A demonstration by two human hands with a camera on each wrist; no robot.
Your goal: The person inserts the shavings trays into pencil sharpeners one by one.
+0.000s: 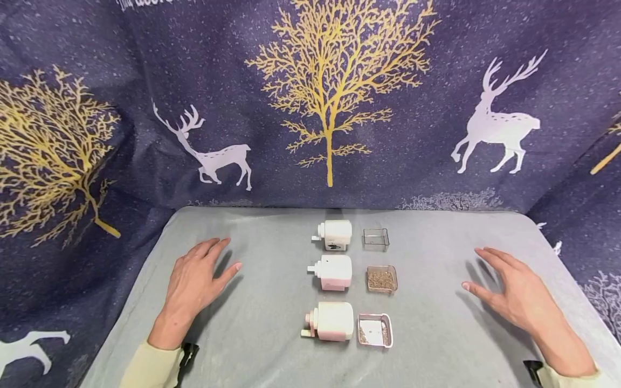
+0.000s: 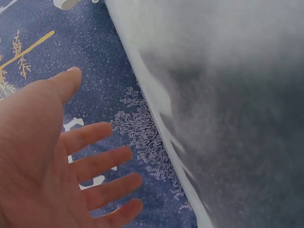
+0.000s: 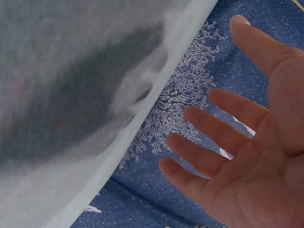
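Three hand-crank pencil sharpeners stand in a column mid-table in the head view: a white sharpener [image 1: 337, 234] farthest back, a white-and-pink sharpener [image 1: 336, 271] in the middle, and a cream-and-pink sharpener [image 1: 335, 321] nearest. Their cranks point left. Beside each, to the right, lies a small shavings drawer: a clear dark-edged drawer [image 1: 375, 237], a drawer full of brown shavings [image 1: 381, 279], and a pink-rimmed drawer [image 1: 375, 330] with a few shavings. Left of the sharpeners my left hand [image 1: 194, 280] holds nothing, fingers spread. My right hand [image 1: 519, 293], likewise holding nothing, is at the right with fingers extended.
A grey cloth covers the table [image 1: 271, 355]. Behind it hangs a dark blue curtain [image 1: 388, 178] printed with gold trees and white deer. The table edge [image 2: 142, 85] crosses the left wrist view, and both sleeves carry dark wrist straps.
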